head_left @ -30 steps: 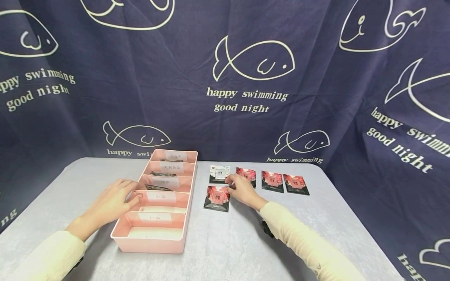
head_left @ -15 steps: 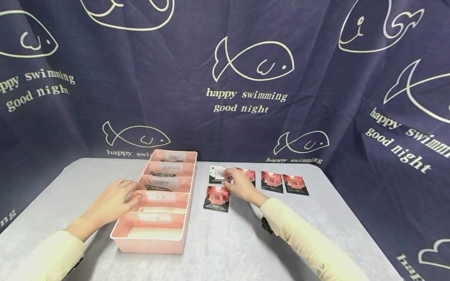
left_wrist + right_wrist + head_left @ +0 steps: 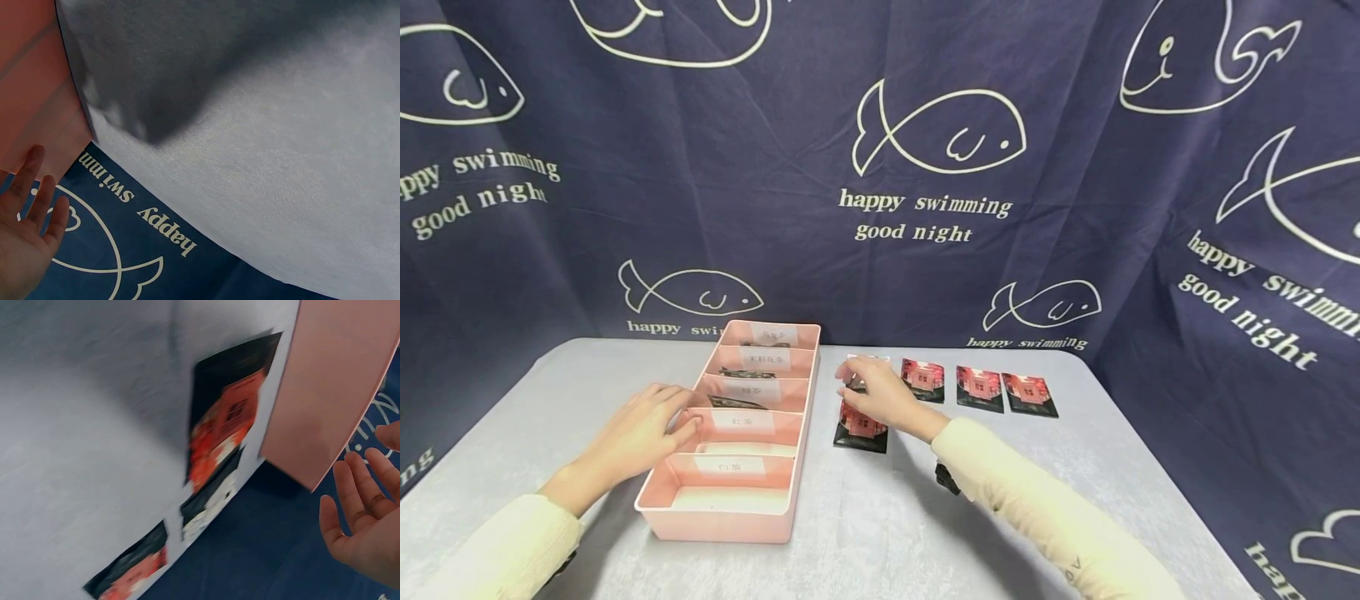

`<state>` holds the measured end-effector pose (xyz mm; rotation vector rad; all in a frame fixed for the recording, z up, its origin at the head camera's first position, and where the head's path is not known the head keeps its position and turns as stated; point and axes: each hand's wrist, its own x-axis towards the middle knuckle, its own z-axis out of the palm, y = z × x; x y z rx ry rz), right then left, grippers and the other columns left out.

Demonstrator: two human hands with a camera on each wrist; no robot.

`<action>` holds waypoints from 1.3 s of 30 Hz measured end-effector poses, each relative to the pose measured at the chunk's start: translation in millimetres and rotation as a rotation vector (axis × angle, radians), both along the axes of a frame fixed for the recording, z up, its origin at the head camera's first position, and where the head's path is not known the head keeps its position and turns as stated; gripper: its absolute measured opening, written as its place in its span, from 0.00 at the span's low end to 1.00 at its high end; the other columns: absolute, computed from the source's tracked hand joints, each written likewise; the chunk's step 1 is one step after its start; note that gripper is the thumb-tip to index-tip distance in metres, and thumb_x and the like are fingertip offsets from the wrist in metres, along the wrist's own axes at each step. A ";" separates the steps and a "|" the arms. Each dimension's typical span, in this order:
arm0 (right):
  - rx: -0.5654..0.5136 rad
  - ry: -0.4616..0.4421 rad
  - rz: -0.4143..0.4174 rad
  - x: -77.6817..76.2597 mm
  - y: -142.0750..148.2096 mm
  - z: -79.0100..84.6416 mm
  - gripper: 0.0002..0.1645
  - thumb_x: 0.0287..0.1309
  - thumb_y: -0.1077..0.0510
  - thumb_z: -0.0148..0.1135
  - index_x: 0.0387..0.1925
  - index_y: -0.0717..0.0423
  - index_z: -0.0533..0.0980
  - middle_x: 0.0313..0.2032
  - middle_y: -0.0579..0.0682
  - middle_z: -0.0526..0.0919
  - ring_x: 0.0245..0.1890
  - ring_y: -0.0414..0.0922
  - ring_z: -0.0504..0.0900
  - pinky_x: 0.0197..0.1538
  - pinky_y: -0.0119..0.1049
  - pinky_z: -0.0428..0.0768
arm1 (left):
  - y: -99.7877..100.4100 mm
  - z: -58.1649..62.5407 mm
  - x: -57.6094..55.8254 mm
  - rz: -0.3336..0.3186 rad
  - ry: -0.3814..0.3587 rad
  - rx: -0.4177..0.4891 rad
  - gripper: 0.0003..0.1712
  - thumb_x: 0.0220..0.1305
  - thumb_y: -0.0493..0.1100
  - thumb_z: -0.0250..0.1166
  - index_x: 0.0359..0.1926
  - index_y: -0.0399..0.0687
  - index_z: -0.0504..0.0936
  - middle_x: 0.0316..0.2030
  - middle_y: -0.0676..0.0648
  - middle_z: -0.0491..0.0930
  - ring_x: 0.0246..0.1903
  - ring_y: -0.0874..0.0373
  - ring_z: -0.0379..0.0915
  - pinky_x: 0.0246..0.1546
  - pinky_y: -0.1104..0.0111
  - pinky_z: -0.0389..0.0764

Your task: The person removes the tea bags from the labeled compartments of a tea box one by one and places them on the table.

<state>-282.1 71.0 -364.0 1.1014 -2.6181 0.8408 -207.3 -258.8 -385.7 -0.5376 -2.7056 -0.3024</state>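
My left hand [image 3: 632, 429] rests at the left rim of a long pink divided box [image 3: 718, 525], thumb over the edge; the left wrist view shows its fingers loosely extended. My right hand [image 3: 883, 396], fingers loosely bent with nothing between them, hovers over two tea sachets just right of the box. Below it lies a red-and-black tea sachet [image 3: 861, 433], partly covered in the head view. Behind that, a white-and-black sachet [image 3: 215, 503] is mostly hidden by the hand in the head view but shows in the right wrist view.
Three more red-and-black sachets [image 3: 979, 388] lie in a row at the back right of the grey table [image 3: 985, 500]. Dark packets [image 3: 737, 402] stand in the box's rear compartments, whose dividers carry paper labels [image 3: 742, 422]. A navy fish-print curtain [image 3: 925, 283] borders the table.
My right hand has moved left from beside the second back-row sachet to over the white and near red sachets. The left hand and the sachets stay where they were.
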 end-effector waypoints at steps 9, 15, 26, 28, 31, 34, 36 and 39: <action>0.053 0.022 0.075 11.0 -28.3 9.2 0.09 0.55 0.58 0.58 0.37 0.59 0.75 0.36 0.53 0.81 0.38 0.47 0.79 0.42 0.35 0.76 | 0.3 -0.6 -0.6 -0.001 0.003 -0.001 0.18 0.56 0.47 0.60 0.43 0.40 0.78 0.44 0.39 0.79 0.49 0.43 0.70 0.52 0.49 0.69; 0.097 0.064 0.104 15.7 -45.8 10.3 0.08 0.54 0.57 0.59 0.33 0.57 0.75 0.33 0.48 0.80 0.37 0.43 0.78 0.43 0.31 0.75 | 0.0 -0.7 -1.1 -0.002 0.009 -0.002 0.18 0.56 0.47 0.60 0.43 0.40 0.78 0.44 0.39 0.79 0.48 0.43 0.70 0.50 0.48 0.70; 0.196 0.110 0.160 22.9 -71.2 7.9 0.09 0.56 0.54 0.58 0.39 0.51 0.75 0.38 0.43 0.80 0.40 0.37 0.76 0.46 0.25 0.73 | -0.8 -1.8 -2.0 0.001 0.008 -0.011 0.19 0.56 0.48 0.60 0.44 0.40 0.78 0.44 0.39 0.79 0.48 0.43 0.70 0.51 0.48 0.69; 0.209 0.121 0.154 23.3 -74.2 6.8 0.10 0.55 0.54 0.59 0.39 0.51 0.76 0.38 0.43 0.80 0.40 0.37 0.76 0.46 0.25 0.73 | -0.3 -1.5 -1.9 -0.003 0.011 -0.009 0.18 0.56 0.47 0.60 0.44 0.40 0.78 0.44 0.39 0.79 0.48 0.43 0.70 0.51 0.48 0.69; 0.219 0.140 0.146 24.0 -77.6 4.4 0.10 0.55 0.54 0.59 0.40 0.51 0.76 0.38 0.43 0.81 0.40 0.37 0.77 0.46 0.25 0.73 | 0.2 -0.9 -1.4 -0.011 0.022 -0.005 0.18 0.56 0.47 0.61 0.44 0.40 0.78 0.44 0.39 0.79 0.48 0.42 0.70 0.51 0.48 0.70; 0.229 0.146 0.145 24.5 -79.7 1.9 0.11 0.55 0.54 0.59 0.40 0.52 0.76 0.37 0.43 0.81 0.40 0.37 0.77 0.45 0.27 0.73 | 0.5 -0.8 -1.1 -0.015 0.027 -0.005 0.18 0.56 0.47 0.61 0.44 0.39 0.78 0.44 0.39 0.79 0.48 0.42 0.70 0.51 0.48 0.70; 0.236 0.146 0.142 24.8 -80.7 0.8 0.11 0.55 0.54 0.59 0.41 0.51 0.76 0.36 0.44 0.80 0.39 0.38 0.77 0.45 0.28 0.74 | 0.4 -0.8 -0.9 -0.014 0.025 -0.005 0.18 0.56 0.47 0.61 0.44 0.39 0.78 0.44 0.39 0.79 0.48 0.42 0.70 0.51 0.48 0.69; 0.239 0.151 0.139 24.5 -82.6 -0.5 0.11 0.56 0.54 0.59 0.41 0.51 0.75 0.36 0.44 0.81 0.39 0.38 0.77 0.44 0.28 0.74 | -0.1 -1.0 -0.5 -0.006 0.015 0.002 0.18 0.56 0.47 0.61 0.43 0.40 0.78 0.44 0.39 0.79 0.48 0.42 0.70 0.51 0.48 0.69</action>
